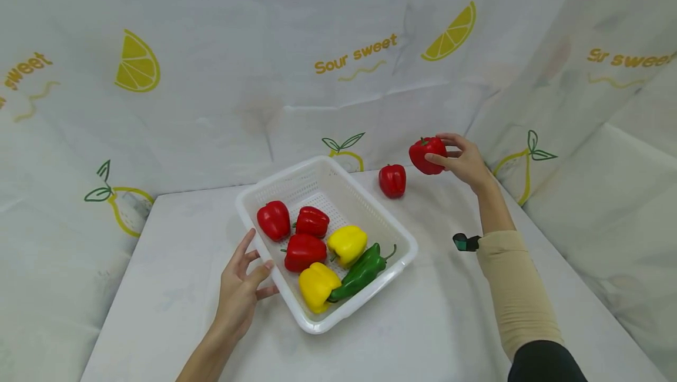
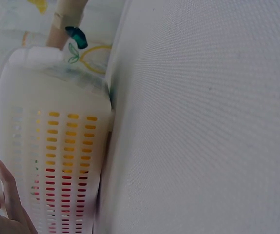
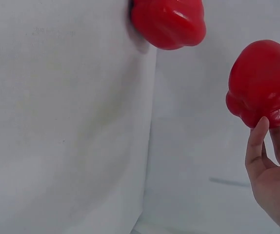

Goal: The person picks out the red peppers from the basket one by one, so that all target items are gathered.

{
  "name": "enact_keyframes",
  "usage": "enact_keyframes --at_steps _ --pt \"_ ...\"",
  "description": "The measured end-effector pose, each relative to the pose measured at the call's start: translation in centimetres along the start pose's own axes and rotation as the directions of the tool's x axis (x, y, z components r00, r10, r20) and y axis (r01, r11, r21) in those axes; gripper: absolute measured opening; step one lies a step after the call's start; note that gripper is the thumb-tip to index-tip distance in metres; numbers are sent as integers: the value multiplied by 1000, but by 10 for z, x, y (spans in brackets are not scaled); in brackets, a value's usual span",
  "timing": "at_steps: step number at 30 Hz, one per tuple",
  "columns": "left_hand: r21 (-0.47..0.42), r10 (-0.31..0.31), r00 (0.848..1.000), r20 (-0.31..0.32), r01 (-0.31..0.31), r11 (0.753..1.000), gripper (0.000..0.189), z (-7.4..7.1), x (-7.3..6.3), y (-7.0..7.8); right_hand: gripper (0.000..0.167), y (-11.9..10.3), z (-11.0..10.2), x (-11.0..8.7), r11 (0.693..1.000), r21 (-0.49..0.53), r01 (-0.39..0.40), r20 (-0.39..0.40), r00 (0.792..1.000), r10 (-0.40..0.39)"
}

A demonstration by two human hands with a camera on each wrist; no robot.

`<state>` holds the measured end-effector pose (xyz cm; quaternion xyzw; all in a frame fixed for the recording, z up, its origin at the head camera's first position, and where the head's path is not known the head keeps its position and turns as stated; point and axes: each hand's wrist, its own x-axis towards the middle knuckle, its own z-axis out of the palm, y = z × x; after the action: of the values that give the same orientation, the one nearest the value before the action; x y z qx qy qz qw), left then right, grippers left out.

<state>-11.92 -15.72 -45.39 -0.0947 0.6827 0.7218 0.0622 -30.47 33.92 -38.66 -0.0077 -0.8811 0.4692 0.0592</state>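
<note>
In the head view my right hand [image 1: 461,162] grips a red bell pepper [image 1: 427,155] above the table's far right part. The right wrist view shows that same pepper [image 3: 264,83] at the fingertips. Just left of it, a second red bell pepper [image 1: 392,181] stands on the table. My left hand [image 1: 240,288] holds the left rim of a white plastic basket [image 1: 365,194], thumb over the edge and fingers outside. Inside lie several peppers: three red ones [image 1: 305,253], two yellow ones [image 1: 319,285] and green chili peppers [image 1: 359,273]. The left wrist view shows the basket's slotted wall [image 2: 57,146].
The white table [image 1: 174,264] meets a patterned cloth backdrop [image 1: 211,106] at its far edge. Cloth also hangs along the right side [image 1: 608,223]. A dark strap end [image 1: 466,243] sticks out from the right wrist.
</note>
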Motion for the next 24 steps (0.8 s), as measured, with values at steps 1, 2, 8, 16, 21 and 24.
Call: enact_keyframes --at_steps 1,2,8,16,21,24 --pt "-1 0 1000 0 0 1000 82 0 0 0 77 0 0 0 1000 -3 -1 -7 1000 1" --pt "-2 0 1000 0 0 1000 82 0 0 0 77 1 1 0 1000 -5 -2 -14 1000 1" --pt "-3 -2 1000 0 2 1000 82 0 0 1 77 6 6 -1 1000 -7 -21 -39 999 20" --pt "-5 3 1000 7 -3 1000 82 0 1 -1 82 28 16 1 996 -40 -79 -18 997 79" --pt "-7 4 1000 6 -4 1000 82 -1 1 -1 84 38 22 2 991 -70 -115 28 993 118" --pt "-7 4 1000 5 -4 1000 82 -1 1 -1 85 41 26 2 989 -69 -129 48 990 132"
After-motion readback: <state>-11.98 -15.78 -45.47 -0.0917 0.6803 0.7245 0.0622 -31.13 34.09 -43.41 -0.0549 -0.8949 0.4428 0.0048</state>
